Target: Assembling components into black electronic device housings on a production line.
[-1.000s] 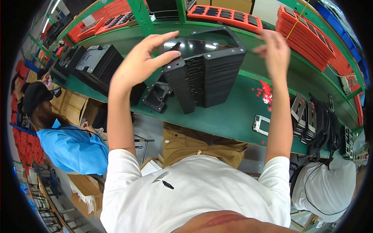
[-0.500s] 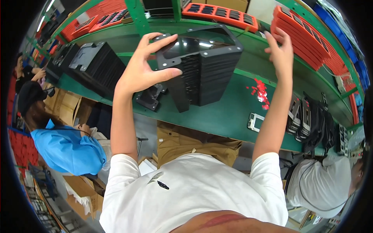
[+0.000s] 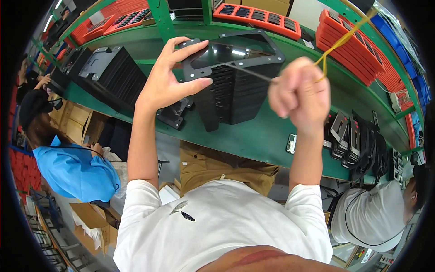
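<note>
Green workbench (image 3: 253,140), green shelf post (image 3: 162,20), grey floor (image 3: 173,154), glowing tube light (image 3: 48,20)

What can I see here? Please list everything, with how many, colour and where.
Stack of frames: one, black, glossy top, bench centre
Thin rod: one, dark, from right hand to stack top
Cord: one, yellow, above right hand
Other stacks: at least two, black, left bench
Loose frame: at least one, black, beside left forearm
Trays: many, orange-red, shelves
White-framed part: one, by right forearm
Parts row: many, black and grey, right bench
Bench: one, green, middle
Cartons: several, brown, lower left
Co-workers: at least three, blue top left, white right, another far left
Shirt: one, white, bottom
Trousers: one pair, brown, below bench
Left hand: one, bare, spread at stack's left end
Right hand: one, bare, blurred, gripping rod
</note>
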### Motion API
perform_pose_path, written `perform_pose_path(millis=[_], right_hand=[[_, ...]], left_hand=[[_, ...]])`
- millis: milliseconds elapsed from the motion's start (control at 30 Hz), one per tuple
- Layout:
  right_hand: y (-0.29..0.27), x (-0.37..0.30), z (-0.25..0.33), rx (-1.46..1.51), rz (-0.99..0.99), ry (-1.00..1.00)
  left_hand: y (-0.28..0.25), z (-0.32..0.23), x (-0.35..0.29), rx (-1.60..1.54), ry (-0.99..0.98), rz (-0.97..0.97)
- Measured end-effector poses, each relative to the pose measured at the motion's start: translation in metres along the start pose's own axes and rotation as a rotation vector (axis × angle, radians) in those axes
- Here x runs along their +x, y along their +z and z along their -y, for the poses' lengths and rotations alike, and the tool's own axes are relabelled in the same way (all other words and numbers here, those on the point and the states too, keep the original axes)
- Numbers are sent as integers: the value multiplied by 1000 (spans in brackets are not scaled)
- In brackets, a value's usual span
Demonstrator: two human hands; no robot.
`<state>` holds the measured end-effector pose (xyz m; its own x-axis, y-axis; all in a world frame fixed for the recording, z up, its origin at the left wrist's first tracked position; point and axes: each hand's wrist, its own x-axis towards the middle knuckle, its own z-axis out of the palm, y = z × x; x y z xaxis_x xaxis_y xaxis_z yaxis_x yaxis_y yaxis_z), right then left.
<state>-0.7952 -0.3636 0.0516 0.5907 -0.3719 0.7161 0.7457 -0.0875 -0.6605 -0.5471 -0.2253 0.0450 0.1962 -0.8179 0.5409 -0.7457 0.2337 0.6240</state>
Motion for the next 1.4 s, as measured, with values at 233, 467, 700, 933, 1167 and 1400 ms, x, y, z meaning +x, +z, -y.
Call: perform_pose_path(millis=[233, 467, 700, 933, 1167, 1400], right_hand=[[8, -7, -37, -93, -33, 229], [22, 24, -41, -193, -8, 11], [-28, 28, 9, -100, -58, -180], [-100, 2, 16, -293, -347, -14], [-156, -31, 19, -602, -455, 216], [-170, -67, 41, -867, -664, 343]], left_hand=[[0, -3, 1, 13, -35, -7], [-12, 6, 26, -248, -146, -26], [-9, 81, -11, -363, -388, -474], [60, 120, -110, 469, -313, -544], [67, 123, -171, 621, -411, -334], [50, 113, -171, 540, -555, -153]])
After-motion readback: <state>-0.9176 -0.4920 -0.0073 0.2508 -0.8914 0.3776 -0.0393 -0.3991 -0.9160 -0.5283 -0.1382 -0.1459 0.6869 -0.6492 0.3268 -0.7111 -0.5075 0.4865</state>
